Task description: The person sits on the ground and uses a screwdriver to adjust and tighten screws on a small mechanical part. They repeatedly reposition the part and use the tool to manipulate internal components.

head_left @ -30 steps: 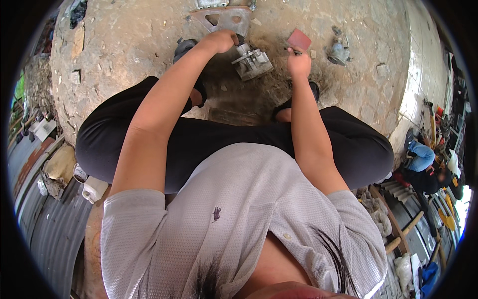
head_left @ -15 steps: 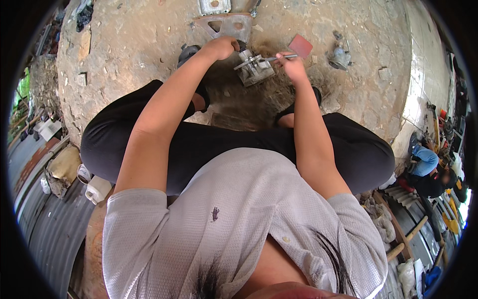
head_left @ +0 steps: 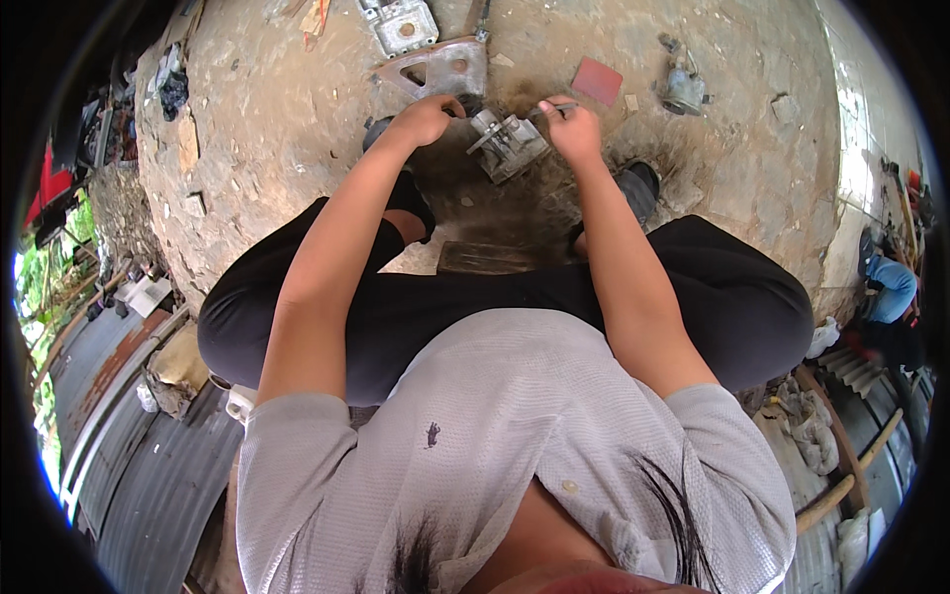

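On the ground between my feet sits a small grey cast-metal part (head_left: 511,148) with a raised frame and a bar across it. My right hand (head_left: 576,131) is closed on a thin grey rod-like tool (head_left: 542,111), just right of the part's upper edge; its exact kind is unclear. To the left of the part, my left hand (head_left: 427,121) has its fingers curled. Something dark shows at those fingertips, too small to name. A flat red square piece (head_left: 598,81) lies beyond my right hand.
A flat metal bracket (head_left: 450,67) with a triangular hole lies beyond my left hand, with a grey metal housing (head_left: 404,28) behind it. Another small metal part (head_left: 683,91) stands at the right. A wooden board (head_left: 495,258) lies near my legs. A person (head_left: 891,297) is at far right.
The tool in my right hand has drawn back from the metal part and tipped upward. My left hand has shifted slightly away from it. The whole view has turned a little.
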### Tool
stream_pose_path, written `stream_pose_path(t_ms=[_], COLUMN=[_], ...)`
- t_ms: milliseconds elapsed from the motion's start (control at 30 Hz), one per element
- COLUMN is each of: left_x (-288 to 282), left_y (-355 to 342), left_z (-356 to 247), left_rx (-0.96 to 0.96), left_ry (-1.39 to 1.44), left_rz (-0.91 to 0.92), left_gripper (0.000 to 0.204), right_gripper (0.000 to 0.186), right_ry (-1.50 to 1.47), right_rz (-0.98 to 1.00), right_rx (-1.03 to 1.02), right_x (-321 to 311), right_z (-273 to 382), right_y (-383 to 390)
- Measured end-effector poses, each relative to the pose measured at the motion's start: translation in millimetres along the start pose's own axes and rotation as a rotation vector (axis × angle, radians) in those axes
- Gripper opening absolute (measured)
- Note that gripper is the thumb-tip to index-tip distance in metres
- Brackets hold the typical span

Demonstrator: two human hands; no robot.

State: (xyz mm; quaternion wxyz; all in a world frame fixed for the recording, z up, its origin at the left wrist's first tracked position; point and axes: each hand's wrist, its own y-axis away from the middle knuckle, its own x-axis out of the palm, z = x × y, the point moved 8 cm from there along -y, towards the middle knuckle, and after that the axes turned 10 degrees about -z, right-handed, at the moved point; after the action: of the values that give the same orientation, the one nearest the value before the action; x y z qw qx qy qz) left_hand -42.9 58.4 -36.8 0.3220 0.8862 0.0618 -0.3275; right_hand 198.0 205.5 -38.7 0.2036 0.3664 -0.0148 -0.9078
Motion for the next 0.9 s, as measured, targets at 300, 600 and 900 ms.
stream_pose_path(t_ms=[300, 600, 900], left_x=[-2.5, -2.1, -3.9], left_y=[-0.7, -6.1, -3.8], left_z=[-3.5, -8.9, -11.1], left_rx=[0.003, -0.029, 0.019], left_ry=[-0.024, -0.069, -0.046], left_rz=[0.012, 0.04, -0.005], left_gripper=[0.033, 0.04, 0.033], right_gripper=[0.035, 0.029, 0.031], right_ry=[-0.13, -0.075, -0.035], right_rz=[0.102, 0.092, 0.083], right_rx=[0.061, 0.003, 0.051], right_x=[-2.5, -0.9, -2.5], right_z=[-20.0, -18.2, -6.3], right_y=[-10.8, -13.2, -9.6])
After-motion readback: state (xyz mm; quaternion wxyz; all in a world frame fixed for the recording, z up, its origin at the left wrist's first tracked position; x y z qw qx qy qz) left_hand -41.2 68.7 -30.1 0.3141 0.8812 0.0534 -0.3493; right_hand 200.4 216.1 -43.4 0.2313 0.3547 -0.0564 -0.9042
